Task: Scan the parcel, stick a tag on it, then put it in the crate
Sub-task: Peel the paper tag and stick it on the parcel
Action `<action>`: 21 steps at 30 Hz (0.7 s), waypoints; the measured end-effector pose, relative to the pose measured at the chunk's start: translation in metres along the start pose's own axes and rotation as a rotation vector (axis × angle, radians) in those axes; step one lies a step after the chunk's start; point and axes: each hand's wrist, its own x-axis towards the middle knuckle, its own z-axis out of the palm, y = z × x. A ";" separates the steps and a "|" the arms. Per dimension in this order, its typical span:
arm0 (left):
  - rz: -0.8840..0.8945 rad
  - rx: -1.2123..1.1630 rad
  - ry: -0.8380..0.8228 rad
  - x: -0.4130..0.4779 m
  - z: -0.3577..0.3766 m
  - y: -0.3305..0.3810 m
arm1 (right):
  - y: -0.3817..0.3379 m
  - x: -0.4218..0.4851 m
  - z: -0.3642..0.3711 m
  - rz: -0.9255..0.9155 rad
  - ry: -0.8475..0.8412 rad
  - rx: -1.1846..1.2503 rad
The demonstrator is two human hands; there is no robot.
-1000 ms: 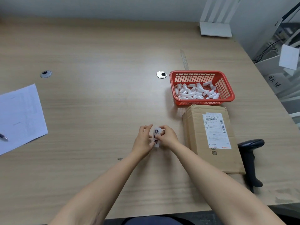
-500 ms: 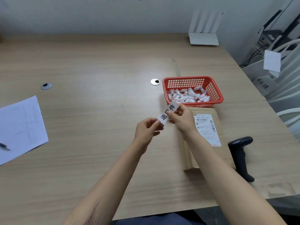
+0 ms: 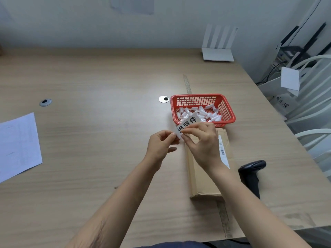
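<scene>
A white tag (image 3: pixel 189 122) with black printed characters is pinched between my left hand (image 3: pixel 161 144) at its lower left end and my right hand (image 3: pixel 202 140) along its middle. Both hands hover over the near edge of the red basket and the far end of the parcel. The brown cardboard parcel (image 3: pixel 206 181) lies flat on the table under my right forearm, its white shipping label (image 3: pixel 223 151) partly hidden by my wrist. A black handheld scanner (image 3: pixel 251 174) lies on the table just right of the parcel.
The red plastic basket (image 3: pixel 227 111) holds several curled white paper strips. A white sheet of paper (image 3: pixel 18 144) lies at the left edge. A white router (image 3: pixel 217 51) stands at the back. White crates (image 3: pixel 308 97) sit beyond the table's right edge.
My hands rose from the table with the tag and moved right and away, now over the parcel's far end. The tag has turned so its text faces up.
</scene>
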 end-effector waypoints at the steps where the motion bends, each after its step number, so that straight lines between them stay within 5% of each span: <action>1: 0.008 -0.003 -0.013 0.000 0.003 0.001 | 0.004 0.001 -0.001 0.002 -0.023 0.021; 21: 0.005 -0.086 -0.037 0.013 0.036 0.006 | 0.036 0.020 -0.015 -0.047 -0.093 0.234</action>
